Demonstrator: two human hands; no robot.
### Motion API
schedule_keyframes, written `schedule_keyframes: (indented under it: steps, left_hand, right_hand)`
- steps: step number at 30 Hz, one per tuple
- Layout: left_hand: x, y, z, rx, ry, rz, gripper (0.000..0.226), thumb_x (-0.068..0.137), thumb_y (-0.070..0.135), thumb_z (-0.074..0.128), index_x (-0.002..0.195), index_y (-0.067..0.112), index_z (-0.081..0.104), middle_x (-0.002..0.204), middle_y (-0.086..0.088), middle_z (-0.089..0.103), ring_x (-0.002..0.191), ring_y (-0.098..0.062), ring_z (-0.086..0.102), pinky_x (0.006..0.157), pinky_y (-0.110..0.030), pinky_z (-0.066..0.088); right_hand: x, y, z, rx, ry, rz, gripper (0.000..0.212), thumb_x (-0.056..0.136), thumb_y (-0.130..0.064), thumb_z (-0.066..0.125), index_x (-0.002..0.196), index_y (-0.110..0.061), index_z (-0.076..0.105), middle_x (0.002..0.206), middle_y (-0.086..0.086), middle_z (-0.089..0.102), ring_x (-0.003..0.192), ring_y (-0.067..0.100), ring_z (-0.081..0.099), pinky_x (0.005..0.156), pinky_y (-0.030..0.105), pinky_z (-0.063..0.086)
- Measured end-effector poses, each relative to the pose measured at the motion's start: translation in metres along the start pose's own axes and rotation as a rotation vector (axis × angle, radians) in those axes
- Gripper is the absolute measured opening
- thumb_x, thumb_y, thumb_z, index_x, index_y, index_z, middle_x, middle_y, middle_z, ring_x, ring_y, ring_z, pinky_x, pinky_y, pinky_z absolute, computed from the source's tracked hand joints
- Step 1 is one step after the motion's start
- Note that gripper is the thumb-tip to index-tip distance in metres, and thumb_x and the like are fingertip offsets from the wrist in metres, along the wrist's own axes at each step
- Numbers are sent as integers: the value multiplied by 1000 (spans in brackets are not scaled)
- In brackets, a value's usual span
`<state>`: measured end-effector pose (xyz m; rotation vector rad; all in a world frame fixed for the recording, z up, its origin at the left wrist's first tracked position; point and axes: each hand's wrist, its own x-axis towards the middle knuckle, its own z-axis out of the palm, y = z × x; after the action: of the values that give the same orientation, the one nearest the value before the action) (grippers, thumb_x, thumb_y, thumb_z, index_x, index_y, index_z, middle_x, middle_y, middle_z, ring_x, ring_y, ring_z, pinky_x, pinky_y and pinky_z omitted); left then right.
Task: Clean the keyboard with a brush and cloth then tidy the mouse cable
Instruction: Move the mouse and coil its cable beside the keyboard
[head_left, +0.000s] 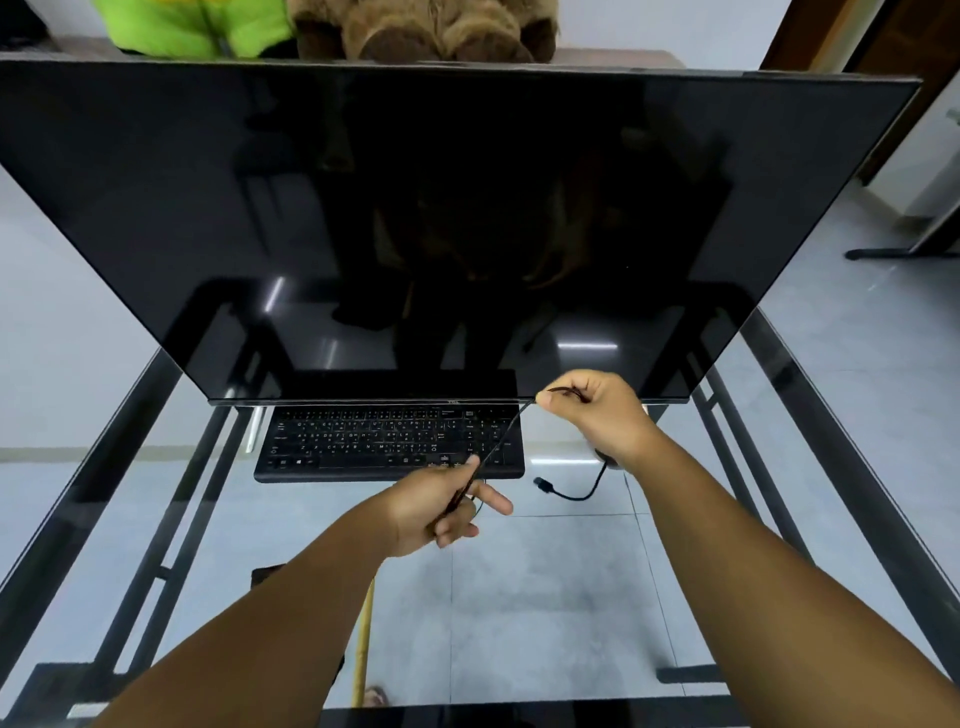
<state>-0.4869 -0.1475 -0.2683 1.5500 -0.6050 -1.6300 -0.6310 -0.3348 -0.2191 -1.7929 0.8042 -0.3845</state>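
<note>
A black keyboard (384, 440) lies on the glass desk (571, 561) just below the monitor's lower edge. A thin black mouse cable (503, 435) runs taut between my two hands, above the keyboard's right end. My left hand (445, 506) pinches its lower part in front of the keyboard. My right hand (597, 410) grips the upper part, with a small loop in the fist. The cable's USB plug (543, 484) and a loose curve lie on the glass under my right wrist. The mouse is mostly hidden behind my right hand. No brush or cloth is in view.
A large dark monitor (415, 218) fills the upper view and overhangs the keyboard's back. A brown plush toy (421, 26) and a green item (197, 26) sit behind it. A yellow stick (363, 639) shows through the glass below. The black desk frame (831, 431) runs along both sides.
</note>
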Motion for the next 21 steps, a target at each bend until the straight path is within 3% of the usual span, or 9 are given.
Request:
schedule_keyframes:
  steps: [4,8,14,17,21]
  left_hand:
    - [-9,13,-2,-285,-81,96,60,100,46,29,77,6,67,35,3,23,33,-13,24,81,-30,47]
    - [-15,23,-12,-652,-5,256,42,100,38,39,73,13,59,41,2,34,39,-14,37,81,-31,46]
    - [-12,32,-20,-997,260,416,40,105,32,32,104,6,63,79,-4,71,84,-19,71,84,-31,52]
    - [-6,30,-25,-1084,403,438,44,107,31,26,122,4,57,100,-10,74,96,-22,71,90,-33,48]
    - [-3,26,-36,-1126,597,443,45,107,28,23,133,2,48,112,-11,69,104,-23,65,100,-33,42]
  right_hand:
    - [9,36,9,-75,124,66,11,82,-27,78,84,-19,71,66,-7,60,58,6,51,60,20,44]
    - [4,61,13,-206,-21,168,9,89,-31,68,84,-23,70,64,-1,59,63,14,55,63,28,43]
    - [-15,67,19,-309,-332,249,20,97,-32,54,89,-26,71,64,-3,60,67,14,52,64,24,42]
    - [-23,62,20,-344,-443,274,17,95,-28,50,89,-25,66,65,-2,56,67,15,50,63,24,38]
    - [-34,52,16,-326,-587,297,23,97,-29,51,89,-20,71,62,-6,46,59,11,40,63,21,35]
